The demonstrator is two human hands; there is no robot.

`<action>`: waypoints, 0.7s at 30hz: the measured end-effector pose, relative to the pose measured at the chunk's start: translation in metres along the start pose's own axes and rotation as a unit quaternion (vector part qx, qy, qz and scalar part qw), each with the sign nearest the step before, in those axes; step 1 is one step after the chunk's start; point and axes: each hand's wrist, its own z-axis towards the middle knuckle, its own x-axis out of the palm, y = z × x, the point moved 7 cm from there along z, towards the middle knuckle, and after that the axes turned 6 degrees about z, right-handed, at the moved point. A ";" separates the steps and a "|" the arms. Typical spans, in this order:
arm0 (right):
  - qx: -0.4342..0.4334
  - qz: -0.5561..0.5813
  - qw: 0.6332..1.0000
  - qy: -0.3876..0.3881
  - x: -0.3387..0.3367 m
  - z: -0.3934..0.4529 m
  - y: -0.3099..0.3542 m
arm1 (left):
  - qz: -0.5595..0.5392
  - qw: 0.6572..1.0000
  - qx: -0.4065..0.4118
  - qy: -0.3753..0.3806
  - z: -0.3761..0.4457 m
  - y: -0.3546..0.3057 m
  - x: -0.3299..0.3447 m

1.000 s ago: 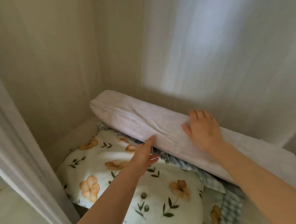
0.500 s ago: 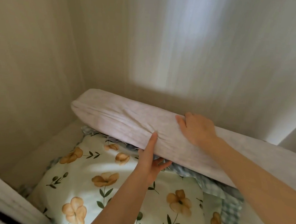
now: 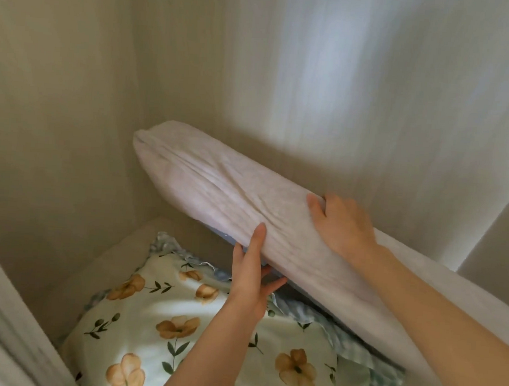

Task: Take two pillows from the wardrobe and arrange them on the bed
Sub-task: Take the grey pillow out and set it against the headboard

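Lifted since earlier, the pale pillow (image 3: 231,209) is gripped underneath by the left hand (image 3: 248,278) and on top by the right hand (image 3: 339,226); withdrawal from the wardrobe (image 3: 57,103) is judged next

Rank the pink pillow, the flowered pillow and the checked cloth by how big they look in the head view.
1. pink pillow and flowered pillow: look alike; both are cut off or covered, so no ranking.
2. checked cloth: smallest, mostly hidden between them.
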 end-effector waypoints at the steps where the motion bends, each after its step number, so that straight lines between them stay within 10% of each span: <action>1: -0.005 0.004 1.000 -0.020 -0.011 -0.002 0.004 | 0.004 1.000 0.017 0.003 -0.007 -0.007 0.003; 21: 0.018 0.209 0.958 -0.193 -0.184 -0.175 0.078 | 0.100 0.966 0.229 -0.066 -0.239 -0.085 0.043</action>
